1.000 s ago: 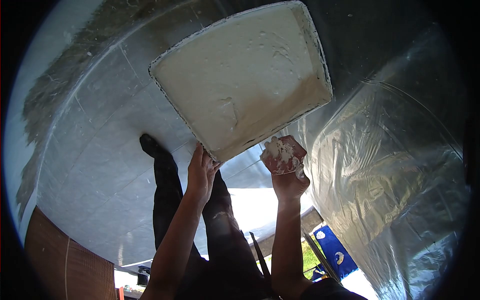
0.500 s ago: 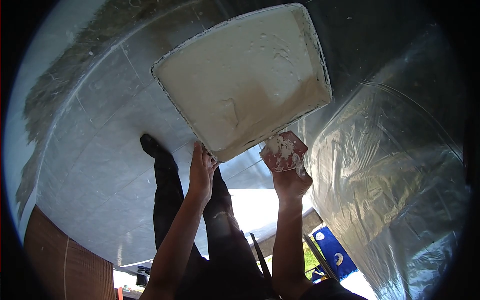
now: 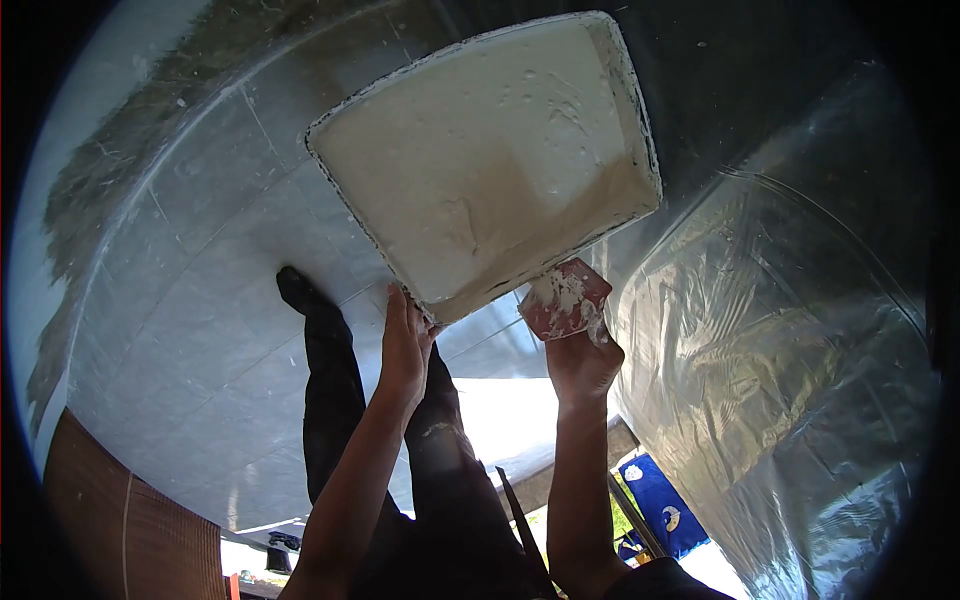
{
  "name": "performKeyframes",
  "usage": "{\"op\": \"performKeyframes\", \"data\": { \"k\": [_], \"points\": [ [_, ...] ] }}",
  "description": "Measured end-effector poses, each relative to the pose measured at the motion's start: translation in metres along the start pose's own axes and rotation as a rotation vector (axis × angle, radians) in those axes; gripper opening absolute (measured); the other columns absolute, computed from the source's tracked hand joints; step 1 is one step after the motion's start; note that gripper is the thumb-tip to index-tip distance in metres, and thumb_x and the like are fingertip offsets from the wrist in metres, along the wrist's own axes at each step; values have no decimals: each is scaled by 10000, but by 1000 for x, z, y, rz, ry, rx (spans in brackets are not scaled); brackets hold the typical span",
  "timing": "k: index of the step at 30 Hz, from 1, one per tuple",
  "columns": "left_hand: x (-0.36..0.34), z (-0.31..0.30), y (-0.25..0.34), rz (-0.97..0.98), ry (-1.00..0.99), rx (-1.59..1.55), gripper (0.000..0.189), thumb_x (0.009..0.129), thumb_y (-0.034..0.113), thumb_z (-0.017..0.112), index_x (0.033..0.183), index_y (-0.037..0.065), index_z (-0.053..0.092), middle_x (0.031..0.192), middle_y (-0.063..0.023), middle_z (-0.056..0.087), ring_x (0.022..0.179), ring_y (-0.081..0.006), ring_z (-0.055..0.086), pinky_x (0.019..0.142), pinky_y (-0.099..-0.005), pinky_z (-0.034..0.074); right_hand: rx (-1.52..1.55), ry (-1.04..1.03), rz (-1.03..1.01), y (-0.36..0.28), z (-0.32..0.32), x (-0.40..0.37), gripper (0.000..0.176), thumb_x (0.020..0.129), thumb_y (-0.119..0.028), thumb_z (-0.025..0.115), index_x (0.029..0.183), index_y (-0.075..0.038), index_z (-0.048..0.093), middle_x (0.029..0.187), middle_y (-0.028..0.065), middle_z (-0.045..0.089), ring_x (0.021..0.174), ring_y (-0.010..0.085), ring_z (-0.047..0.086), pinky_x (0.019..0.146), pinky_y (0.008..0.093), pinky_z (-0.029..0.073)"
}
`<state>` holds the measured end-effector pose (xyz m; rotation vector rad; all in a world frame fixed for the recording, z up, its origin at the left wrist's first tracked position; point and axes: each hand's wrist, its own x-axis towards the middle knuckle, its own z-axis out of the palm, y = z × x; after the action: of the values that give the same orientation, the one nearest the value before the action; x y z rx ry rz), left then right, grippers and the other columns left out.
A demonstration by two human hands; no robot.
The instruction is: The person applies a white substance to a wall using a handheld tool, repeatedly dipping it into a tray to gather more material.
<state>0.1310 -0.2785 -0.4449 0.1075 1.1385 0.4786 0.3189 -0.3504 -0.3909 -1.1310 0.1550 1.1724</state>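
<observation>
A rectangular tub (image 3: pixel 400 268) holds a smooth, cream-white paste (image 3: pixel 480 150), and its rim is crusted with dried white and dark marks. My left hand (image 3: pixel 405 345) grips the tub's near left corner, fingers closed along the edge. Just below the tub's near right side, my right hand (image 3: pixel 585 365) is closed around a flat reddish scraper (image 3: pixel 568 300) smeared with white paste. The scraper's top edge lies close under the rim; whether it touches cannot be seen. My right fingers are partly hidden behind it.
Grey tiled floor (image 3: pixel 200 330) lies below, with my dark-trousered legs (image 3: pixel 335 380) and a shoe (image 3: pixel 295 288). Crinkled clear plastic sheeting (image 3: pixel 740 380) hangs on the right. A brown panel (image 3: pixel 120 500) is at lower left, a blue cloth (image 3: pixel 665 505) at lower right.
Hardly anything differs. The tub and both hands keep their positions relative to each other, while the view shifts very slightly.
</observation>
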Motion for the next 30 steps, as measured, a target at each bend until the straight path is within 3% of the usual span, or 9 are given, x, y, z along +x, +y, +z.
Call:
{"op": "performKeyframes", "data": {
  "k": [16,18,25,27,30],
  "points": [
    [2,-1,-4,1,-14,-9,723,1064,557,157,1591,63,114,1633,-154,218,1507,-282,233,1210,-518,205,-36,121,-86,18,28,4,615,885,-284,680,1385,14,484,1377,154,551,1298,280,508,1129,430,398],
    [1,0,-2,-1,-22,-12,722,1065,556,157,1592,65,109,1634,-154,216,1508,-282,229,1211,-517,203,-94,181,-76,19,35,5,702,897,-252,560,1493,32,321,1486,168,409,1406,299,370,1183,444,287],
    [4,-4,-6,-15,-49,-31,723,1064,559,153,1593,69,99,1641,-152,199,1512,-282,222,1216,-511,194,-49,109,-79,25,26,14,747,858,-253,584,1495,28,313,1490,172,407,1413,300,365,1177,459,289],
    [5,-5,-6,-16,-46,-34,723,1063,558,149,1594,70,95,1642,-151,196,1512,-281,222,1217,-511,192,-36,91,-123,26,25,17,613,920,-281,636,1417,16,438,1423,165,498,1328,318,470,1115,501,392],
    [4,-3,-4,-19,-36,-31,727,1062,561,144,1594,70,84,1643,-154,190,1514,-283,215,1217,-512,189,-50,77,-132,28,21,22,608,912,-279,636,1417,0,443,1410,156,505,1315,313,477,1105,499,398]
  ]
}}
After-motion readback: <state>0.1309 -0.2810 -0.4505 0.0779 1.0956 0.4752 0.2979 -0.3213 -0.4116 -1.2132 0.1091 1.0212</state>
